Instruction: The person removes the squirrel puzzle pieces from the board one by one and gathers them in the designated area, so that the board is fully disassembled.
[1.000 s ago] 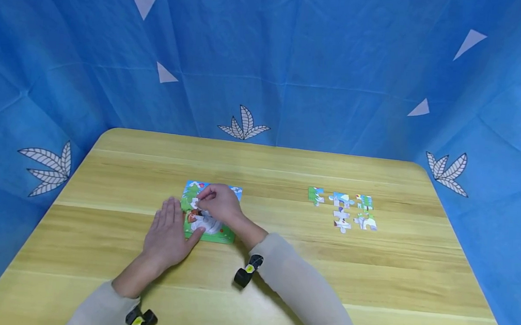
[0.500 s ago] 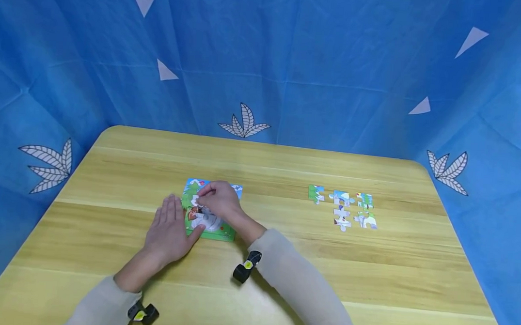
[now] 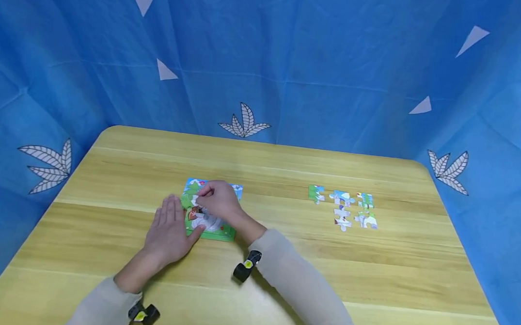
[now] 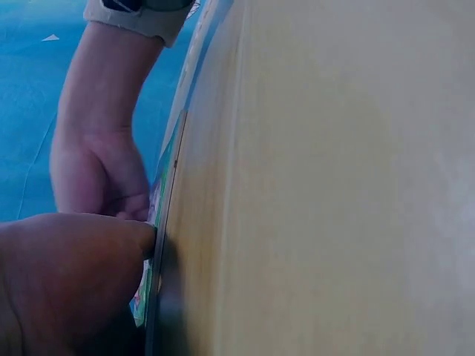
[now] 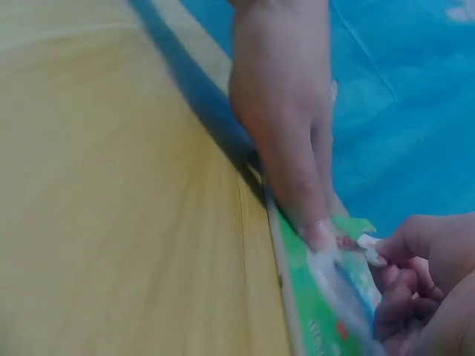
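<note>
1. While all else lies in front of it, one blue backdrop [image 3: 287, 47], printed with pale triangles and leaf sprigs, fills the rear and both sides.
2. One wooden table [image 3: 412, 276], pale, rounded at both far corners.
3. Two sleeves [image 3: 301, 283], light grey-beige, one on each forearm of the person.
4. One left hand [image 3: 166, 233], flat: four fingers straight and side by side along the board's left edge, thumb spread apart and resting on its near edge. Judged to be steadying.
5. One right hand [image 3: 219, 199], above the board: thumb and index finger clamped on a small piece, remaining fingers curled in.
6. One puzzle board [image 3: 215, 236], flat on the table left of centre, partly covered by the right hand; green along the near side, blue along the far side. How many gaps lie under the hand cannot be told.
7. Two black wrist devices [image 3: 247, 266], one at each cuff.
8. Five loose pieces [image 3: 342, 214], grouped on the table to the right, well apart from the board.
9. One white piece [image 5: 370, 251], pinched in the right fingertips at the board's surface; whether seated cannot be told. Step in hand, by judgement: fitting this piece. The next move appears to call for aligning its tabs with the neighbouring pieces and pressing it flat before letting go.
</note>
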`<state>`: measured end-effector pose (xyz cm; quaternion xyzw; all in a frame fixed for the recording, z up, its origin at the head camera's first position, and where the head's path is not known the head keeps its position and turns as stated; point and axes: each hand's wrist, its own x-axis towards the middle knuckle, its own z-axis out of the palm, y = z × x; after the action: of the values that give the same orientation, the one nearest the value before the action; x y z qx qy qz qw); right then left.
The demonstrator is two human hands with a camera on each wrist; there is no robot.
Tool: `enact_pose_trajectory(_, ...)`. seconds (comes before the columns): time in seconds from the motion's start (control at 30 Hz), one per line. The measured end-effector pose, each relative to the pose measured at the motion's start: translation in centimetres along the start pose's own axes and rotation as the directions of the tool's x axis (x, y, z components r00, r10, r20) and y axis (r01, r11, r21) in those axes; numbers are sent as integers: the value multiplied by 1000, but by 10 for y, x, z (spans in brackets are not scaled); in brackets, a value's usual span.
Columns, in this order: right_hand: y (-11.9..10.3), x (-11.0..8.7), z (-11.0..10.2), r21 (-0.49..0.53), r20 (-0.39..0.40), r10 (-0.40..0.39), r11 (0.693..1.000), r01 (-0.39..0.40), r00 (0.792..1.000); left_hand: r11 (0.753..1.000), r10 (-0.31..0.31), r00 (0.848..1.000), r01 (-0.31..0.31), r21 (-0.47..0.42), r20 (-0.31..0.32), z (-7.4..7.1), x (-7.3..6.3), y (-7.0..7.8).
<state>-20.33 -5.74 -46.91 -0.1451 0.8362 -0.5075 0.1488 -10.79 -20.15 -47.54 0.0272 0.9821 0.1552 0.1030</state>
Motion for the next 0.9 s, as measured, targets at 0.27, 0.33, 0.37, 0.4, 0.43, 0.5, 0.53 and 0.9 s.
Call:
enact_pose_trajectory(0.27, -6, 5, -2, 88, -22, 177, 981, -175, 984, 1000, 13, 1000, -13, 13, -14, -3, 0, 2)
enact_pose_trajectory(0.33, -8, 6, -1, 98, -40, 192, 977, -187, 981, 1000, 12, 1000, -12, 16, -17, -4, 0, 3)
enact_pose_trajectory(0.37, -10, 6, -1, 107, -50, 200, 975, -193, 979, 1000, 12, 1000, -11, 18, -16, -4, 0, 3)
enact_pose_trajectory(0.4, -11, 7, 0, 118, -58, 207, 973, -199, 977, 1000, 10, 1000, -9, 18, -15, -4, 0, 3)
enact_pose_trajectory(0.43, -11, 7, 0, 125, -68, 215, 971, -206, 974, 1000, 9, 1000, -9, 18, -12, -4, 0, 3)
enact_pose_trajectory(0.5, -12, 9, 0, 131, -81, 228, 967, -216, 970, 1000, 8, 1000, -7, 15, -8, -3, 0, 4)
enact_pose_trajectory(0.53, -12, 9, 0, 131, -82, 236, 966, -224, 968, 1000, 6, 1000, -6, 16, -4, -3, 0, 4)
enact_pose_trajectory(0.9, -2, 5, -11, 194, -26, 177, 966, -168, 984, 1000, 2, 1000, -2, 15, -2, -2, -1, 2)
